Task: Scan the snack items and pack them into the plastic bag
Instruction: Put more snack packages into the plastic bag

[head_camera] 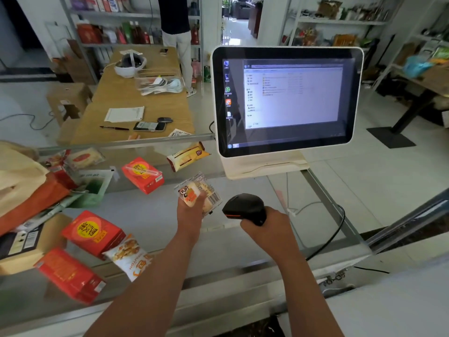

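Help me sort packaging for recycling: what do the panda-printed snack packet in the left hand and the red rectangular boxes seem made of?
Panda-printed snack packet: thin glossy plastic film, judging by see-through patches and crinkled sealed edges. Red rectangular boxes: likely printed cardboard with slight sheen; crisp folded edges, flat faces.

I see touchscreen terminal (286, 98) on white stand (264, 166), right of centre, file window open on screen. Beyond, to its left, wooden table (114, 93): white helmet (130, 64) near far end, sheet of paper (125, 114) nearer. Pen (114, 128), phone (149, 126) and mouse (164, 119) lie by near edge, mouse just beside phone. Cardboard box (69, 100) on floor left of table. Person (181, 37) stands at far end by shelves (136, 14) stocked with red packs. More shelves (340, 20) at right; I can't make out goods there.
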The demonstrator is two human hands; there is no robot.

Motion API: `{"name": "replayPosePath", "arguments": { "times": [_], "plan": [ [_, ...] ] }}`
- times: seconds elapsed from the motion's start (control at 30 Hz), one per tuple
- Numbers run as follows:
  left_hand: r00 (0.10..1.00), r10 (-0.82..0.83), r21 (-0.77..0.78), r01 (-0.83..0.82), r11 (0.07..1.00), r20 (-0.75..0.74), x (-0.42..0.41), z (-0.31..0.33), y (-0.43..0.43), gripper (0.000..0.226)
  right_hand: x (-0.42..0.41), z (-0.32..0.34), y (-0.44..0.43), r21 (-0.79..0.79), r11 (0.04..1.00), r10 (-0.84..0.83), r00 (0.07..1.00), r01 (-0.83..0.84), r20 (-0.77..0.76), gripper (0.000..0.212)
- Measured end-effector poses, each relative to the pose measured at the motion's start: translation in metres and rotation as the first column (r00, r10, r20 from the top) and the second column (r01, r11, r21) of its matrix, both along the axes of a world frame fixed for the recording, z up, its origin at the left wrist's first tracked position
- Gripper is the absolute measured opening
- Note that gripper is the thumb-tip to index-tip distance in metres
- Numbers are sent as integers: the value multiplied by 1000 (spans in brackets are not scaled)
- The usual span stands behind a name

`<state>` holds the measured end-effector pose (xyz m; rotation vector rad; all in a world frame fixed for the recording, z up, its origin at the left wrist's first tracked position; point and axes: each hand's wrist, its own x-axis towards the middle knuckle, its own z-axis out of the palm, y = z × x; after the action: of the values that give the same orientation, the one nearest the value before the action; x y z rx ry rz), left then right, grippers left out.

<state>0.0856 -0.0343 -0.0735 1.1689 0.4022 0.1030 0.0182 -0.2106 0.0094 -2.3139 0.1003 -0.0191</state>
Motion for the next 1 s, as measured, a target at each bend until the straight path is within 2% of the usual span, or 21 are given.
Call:
{"name": "replayPosePath", "arguments": {
  "times": [0.17, 1.0],
  "plan": [
    [1000, 29, -7, -30, 1000, -11, -4, 3, -2, 35, -7, 8, 4, 91, 996, -13, 1000, 11, 17, 25],
    [1000, 2, -10, -2, 1000, -8, -3, 2, 5, 36, -11, 9, 4, 88, 995, -47, 999, 46, 14, 24]
  ]
}}
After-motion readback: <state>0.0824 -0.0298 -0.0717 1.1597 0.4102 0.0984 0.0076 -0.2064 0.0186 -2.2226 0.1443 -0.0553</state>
